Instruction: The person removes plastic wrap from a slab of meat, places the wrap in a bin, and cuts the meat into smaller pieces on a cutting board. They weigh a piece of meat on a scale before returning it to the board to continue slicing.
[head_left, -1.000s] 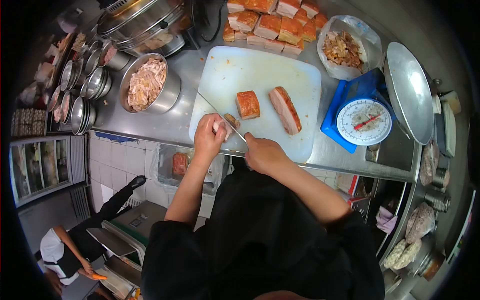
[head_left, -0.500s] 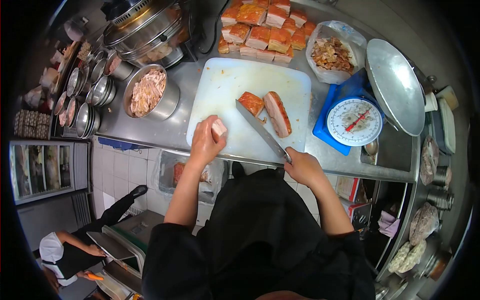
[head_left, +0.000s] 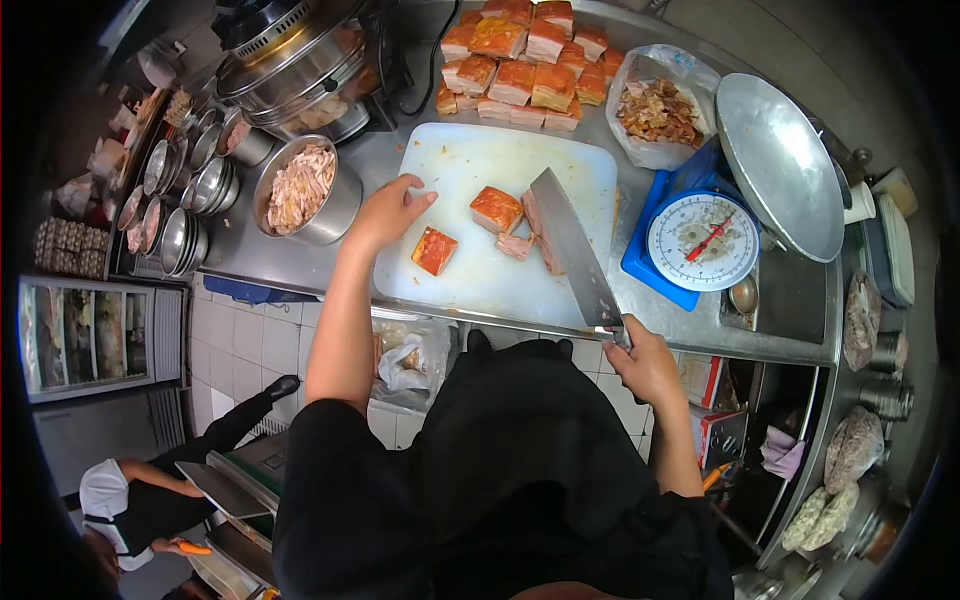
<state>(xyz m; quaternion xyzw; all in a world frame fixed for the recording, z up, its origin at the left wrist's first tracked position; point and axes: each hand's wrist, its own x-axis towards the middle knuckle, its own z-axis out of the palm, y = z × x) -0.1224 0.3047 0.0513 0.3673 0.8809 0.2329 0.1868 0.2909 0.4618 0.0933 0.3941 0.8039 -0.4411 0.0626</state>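
My left hand [head_left: 388, 215] is over the left edge of the white cutting board [head_left: 500, 152], fingers apart, holding nothing. Just below its fingers a small square of roast pork belly [head_left: 434, 251] lies skin side up. My right hand [head_left: 648, 366] grips the handle of a cleaver [head_left: 576, 255], its broad blade slanting up over the board's right half. The blade partly covers a long slab of pork belly [head_left: 534, 222]. Left of the blade rest another crisp-skinned pork chunk [head_left: 497, 208] and a small pale meat scrap [head_left: 515, 246].
Stacked pork belly blocks [head_left: 515, 75] stand behind the board, beside a plastic bag of browned scraps [head_left: 658, 112]. A blue scale [head_left: 703, 243] is on the right, a steel pot of cut meat [head_left: 335, 205] on the left. Another person [head_left: 150, 500] works at lower left.
My left hand has let go of the small pork piece and moved up and left. The cleaver has shifted right, its blade now over the slab, and a scrap shows beside the middle chunk.
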